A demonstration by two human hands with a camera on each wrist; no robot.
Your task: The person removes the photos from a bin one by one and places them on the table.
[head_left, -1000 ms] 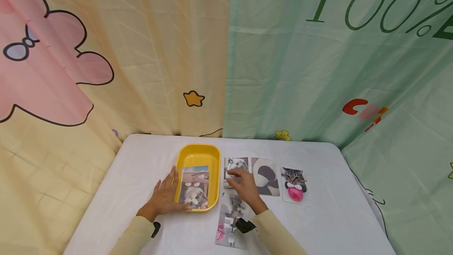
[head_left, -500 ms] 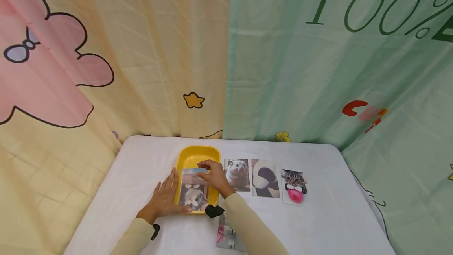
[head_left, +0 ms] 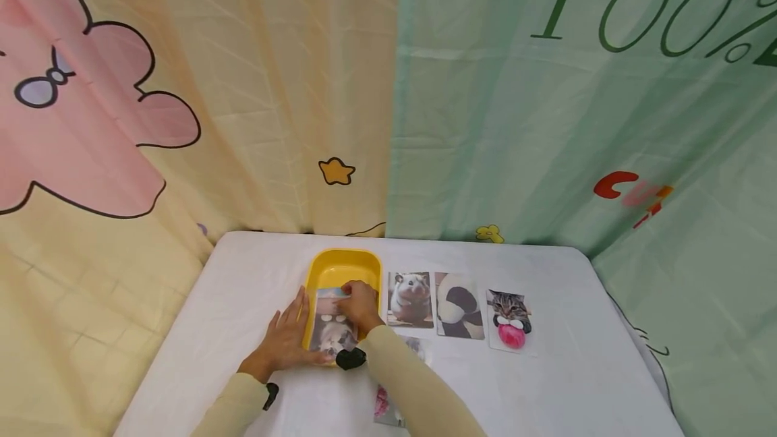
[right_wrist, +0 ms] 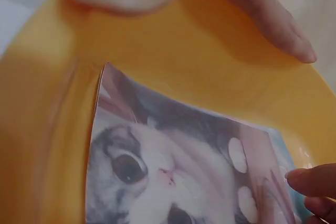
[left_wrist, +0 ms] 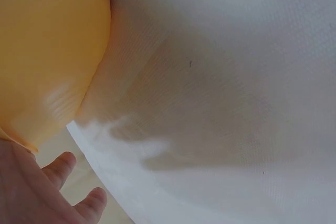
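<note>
While the left hand [head_left: 284,346], fingers spread, braces the yellow tray [head_left: 344,260], the right hand [head_left: 362,305] touches the cat card [head_left: 330,322] along the tray's near edge; whether it pinches, I cannot tell; grasping seems the step, next needing sure edge hold.

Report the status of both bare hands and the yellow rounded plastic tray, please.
Left hand against the tray. Right hand at the upper end of the rectangular cat-print card inside. Cream fabric sleeve partly covering another printed card.

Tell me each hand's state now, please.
Left hand: open, against the yellow, rounded plastic tray.
Right hand: at the rectangular cat-picture card; grip cannot be told.
</note>
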